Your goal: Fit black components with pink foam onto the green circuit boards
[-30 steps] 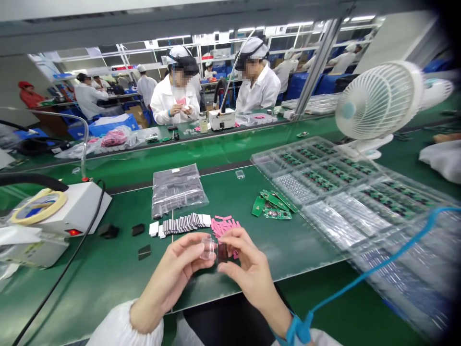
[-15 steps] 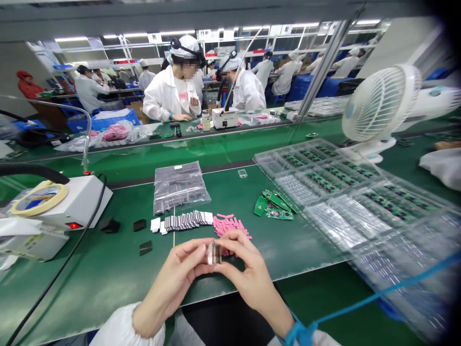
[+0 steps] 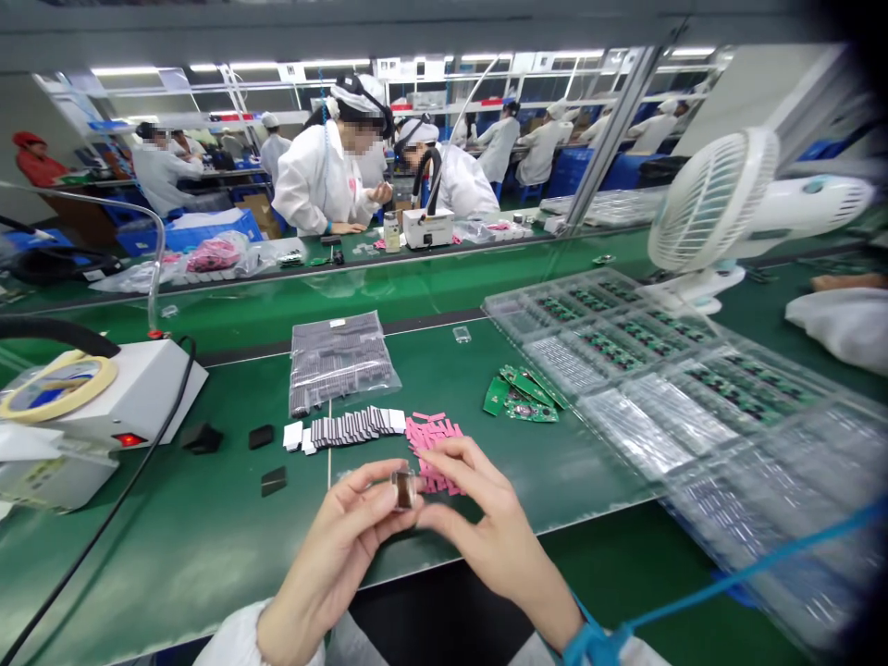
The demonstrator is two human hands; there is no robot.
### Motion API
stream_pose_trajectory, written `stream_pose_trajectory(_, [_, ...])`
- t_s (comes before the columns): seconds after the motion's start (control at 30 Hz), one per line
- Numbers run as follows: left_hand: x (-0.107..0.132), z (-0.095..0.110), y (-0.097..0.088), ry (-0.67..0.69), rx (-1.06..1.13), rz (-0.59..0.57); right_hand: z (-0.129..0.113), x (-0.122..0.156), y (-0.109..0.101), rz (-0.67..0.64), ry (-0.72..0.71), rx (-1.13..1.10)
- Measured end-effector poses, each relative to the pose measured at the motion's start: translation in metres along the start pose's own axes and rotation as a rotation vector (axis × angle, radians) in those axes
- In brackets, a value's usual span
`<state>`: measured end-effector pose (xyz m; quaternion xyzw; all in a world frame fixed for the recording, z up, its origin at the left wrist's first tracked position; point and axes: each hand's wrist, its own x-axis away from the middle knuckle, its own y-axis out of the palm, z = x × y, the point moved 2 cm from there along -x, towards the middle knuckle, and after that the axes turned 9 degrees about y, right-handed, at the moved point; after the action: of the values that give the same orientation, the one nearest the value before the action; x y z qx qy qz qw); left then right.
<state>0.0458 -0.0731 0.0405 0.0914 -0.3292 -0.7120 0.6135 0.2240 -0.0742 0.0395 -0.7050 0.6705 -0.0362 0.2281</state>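
Between the thumb and fingers of my left hand [image 3: 345,529] is a small clear plastic piece with a dark brown face [image 3: 403,491], held above the bench's front edge. My right hand [image 3: 489,513] is just to its right, thumb and fingers spread apart, with nothing visible in them. Behind my right fingers lies a pile of pink strips [image 3: 428,431], partly covered by that hand. A row of white pads with dark edges [image 3: 353,426] lies to the left of the pile. Farther back, a clear bag of dark strips [image 3: 339,361] rests flat.
Green circuit boards [image 3: 522,396] lie right of centre, beside clear trays [image 3: 603,370] of boards. A white fan [image 3: 718,208] stands behind them. At left are a white machine [image 3: 149,393] and black blocks [image 3: 202,437]. A blue cord [image 3: 749,560] runs from my right wrist. Co-workers [image 3: 326,176] sit opposite.
My right hand has let go of the clear plastic piece and moved slightly right, its fingers parting. The piece stays in my left hand, its brown face now showing more. The view has shifted slightly.
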Motion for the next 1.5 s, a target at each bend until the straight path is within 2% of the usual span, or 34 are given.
stream_pose_trajectory(0.13, [0.005, -0.005, 0.001, -0.024, 0.039, 0.05, 0.025, -0.012, -0.033, 0.151, 0.028, 0.147])
stream_pose_trajectory(0.27, [0.009, -0.014, 0.001, -0.055, 0.085, 0.077, 0.043, -0.021, -0.049, 0.081, 0.056, 0.272])
stream_pose_trajectory(0.5, [0.007, -0.023, 0.005, -0.077, 0.127, 0.064, 0.045, -0.024, -0.036, -0.015, 0.047, 0.374])
stream_pose_trajectory(0.8, [0.01, -0.026, 0.007, -0.088, 0.128, 0.107, 0.049, -0.024, -0.036, 0.043, 0.04, 0.373])
stream_pose_trajectory(0.93, [0.009, -0.029, 0.007, -0.077, 0.144, 0.09, 0.032, -0.018, -0.033, 0.07, 0.003, 0.296])
stream_pose_trajectory(1.17, [0.007, -0.03, 0.008, -0.041, 0.17, 0.094, -0.007, -0.002, -0.014, -0.144, -0.098, 0.211])
stream_pose_trajectory(1.5, [0.007, -0.032, 0.009, -0.032, 0.171, 0.089, -0.005, -0.002, -0.001, -0.149, -0.029, 0.161])
